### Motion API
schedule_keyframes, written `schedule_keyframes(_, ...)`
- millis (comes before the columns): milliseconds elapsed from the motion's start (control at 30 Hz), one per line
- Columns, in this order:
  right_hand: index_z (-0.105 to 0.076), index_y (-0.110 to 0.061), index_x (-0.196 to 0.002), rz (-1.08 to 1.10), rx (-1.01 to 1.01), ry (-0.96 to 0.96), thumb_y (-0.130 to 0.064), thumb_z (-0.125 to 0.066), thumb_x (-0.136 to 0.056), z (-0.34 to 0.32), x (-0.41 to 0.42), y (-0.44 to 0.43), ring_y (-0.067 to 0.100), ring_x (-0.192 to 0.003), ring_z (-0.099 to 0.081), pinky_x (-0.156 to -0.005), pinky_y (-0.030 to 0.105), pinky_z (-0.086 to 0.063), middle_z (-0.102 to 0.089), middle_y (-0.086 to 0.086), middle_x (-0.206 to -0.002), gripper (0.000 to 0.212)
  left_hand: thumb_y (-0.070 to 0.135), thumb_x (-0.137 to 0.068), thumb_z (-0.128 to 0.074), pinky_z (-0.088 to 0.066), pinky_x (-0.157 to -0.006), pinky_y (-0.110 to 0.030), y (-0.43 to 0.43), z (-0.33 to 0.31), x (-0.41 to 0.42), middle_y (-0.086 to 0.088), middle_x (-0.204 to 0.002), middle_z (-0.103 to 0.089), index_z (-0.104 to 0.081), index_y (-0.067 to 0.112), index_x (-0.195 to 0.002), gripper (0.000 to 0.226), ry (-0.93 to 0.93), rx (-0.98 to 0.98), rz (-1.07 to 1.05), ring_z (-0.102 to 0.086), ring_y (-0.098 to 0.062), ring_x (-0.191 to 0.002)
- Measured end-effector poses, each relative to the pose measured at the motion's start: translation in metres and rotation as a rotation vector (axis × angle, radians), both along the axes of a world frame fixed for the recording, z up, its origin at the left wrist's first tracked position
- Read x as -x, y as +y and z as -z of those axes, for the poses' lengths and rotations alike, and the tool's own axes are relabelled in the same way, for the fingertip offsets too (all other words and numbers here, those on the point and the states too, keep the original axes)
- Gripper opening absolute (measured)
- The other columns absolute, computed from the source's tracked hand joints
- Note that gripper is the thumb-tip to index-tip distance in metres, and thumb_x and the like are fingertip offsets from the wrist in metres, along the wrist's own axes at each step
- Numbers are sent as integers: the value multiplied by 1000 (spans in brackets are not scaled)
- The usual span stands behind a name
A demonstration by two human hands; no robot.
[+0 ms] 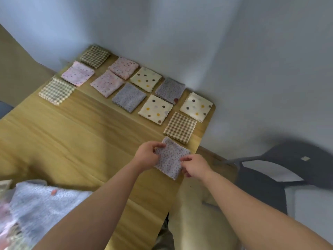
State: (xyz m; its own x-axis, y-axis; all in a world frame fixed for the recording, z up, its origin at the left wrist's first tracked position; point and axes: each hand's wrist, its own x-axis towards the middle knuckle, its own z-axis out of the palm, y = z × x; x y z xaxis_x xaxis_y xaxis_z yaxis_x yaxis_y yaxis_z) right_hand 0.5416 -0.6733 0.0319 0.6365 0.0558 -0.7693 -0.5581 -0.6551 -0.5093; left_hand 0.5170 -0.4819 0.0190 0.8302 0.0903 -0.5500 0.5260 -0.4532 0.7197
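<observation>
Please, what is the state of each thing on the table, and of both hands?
Grey dotted fabric square: folded, pinched by both hands near the wooden table's right edge.
Left hand: pinches the square's left edge.
Right hand: pinches its right edge.
Eleven other patterned cloths: folded, lying flat in rows.
Pale blue fluffy cloth heap: unfolded, crumpled.

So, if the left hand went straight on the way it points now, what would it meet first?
The left hand pinches the grey dotted cloth, so that comes first. Beyond it, the brown checked cloth looks next in line, though depth is unclear.
</observation>
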Motion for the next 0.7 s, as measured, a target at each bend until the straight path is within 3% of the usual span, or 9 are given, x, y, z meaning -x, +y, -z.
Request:
schedule_keyframes(100,-66,-15,-106,4,28,23,-9,-58,-99,14,-14,3,20,-70,-61,-60,32,-53,-67,8,-82,13,-7,-87,-47,-51,-71,-17,4,15,-14,8,-130,-62,-67,28,-129,59,17,-28,5,-61,-13,-110)
schedule_keyframes(167,-67,-15,-112,-9,39,40,-10,-59,-99,24,-21,5,20,-68,-60,-56,30,-50,-66,7,-80,17,-7,-86,-47,-54,-82,-24,7,27,-21,6,-135,-60,-66,28,-131,60,30,-73,36,-60,-15,-118)
schedule_keyframes(300,-63,-15,-132,-66,69,59,-13,-57,-99,37,-22,5,17,-66,-58,-51,27,-45,-62,2,-98,33,-3,-83,-50,-46,-99,-27,10,39,-18,5,-145,-49,-62,25,-135,61,57,-152,149,-49,-18,-132)
schedule_keyframes(400,-64,-18,-129,-123,94,9,-17,-60,-98,35,-16,5,16,-79,-62,-64,31,-51,-66,-1,-109,31,4,-85,-55,-46,-107,-36,15,40,-9,5,-147,-46,-65,27,-132,53,8,-231,171,-49,-21,-132)
schedule_keyframes(467,-63,-22,-115,-162,130,-44,-18,-61,-97,25,-8,3,17,-92,-62,-74,32,-52,-66,-2,-110,19,4,-88,-56,-47,-104,-34,18,33,1,4,-143,-50,-68,27,-126,46,-16,-251,110,-52,-19,-128)
schedule_keyframes(500,-61,-24,-111,-177,137,-60,-17,-60,-97,19,-4,3,16,-93,-60,-71,28,-49,-63,-3,-108,16,4,-89,-56,-48,-100,-30,19,29,5,4,-139,-51,-69,26,-123,43,-24,-252,70,-54,-17,-123)
schedule_keyframes(600,-59,-24,-112,-230,95,-97,-14,-57,-98,-3,21,4,13,-90,-59,-67,23,-44,-58,-7,-101,17,3,-91,-52,-46,-81,-24,21,8,35,4,-127,-53,-71,25,-115,37,-62,-261,-44,-60,-10,-95)
schedule_keyframes(700,-61,-23,-109,-267,16,-124,-13,-57,-98,-25,57,5,17,-86,-62,-72,30,-52,-62,-3,-98,15,5,-93,-53,-43,-77,-25,15,-14,79,2,-117,-56,-71,25,-108,31,-113,-264,-133,-59,-9,-86)
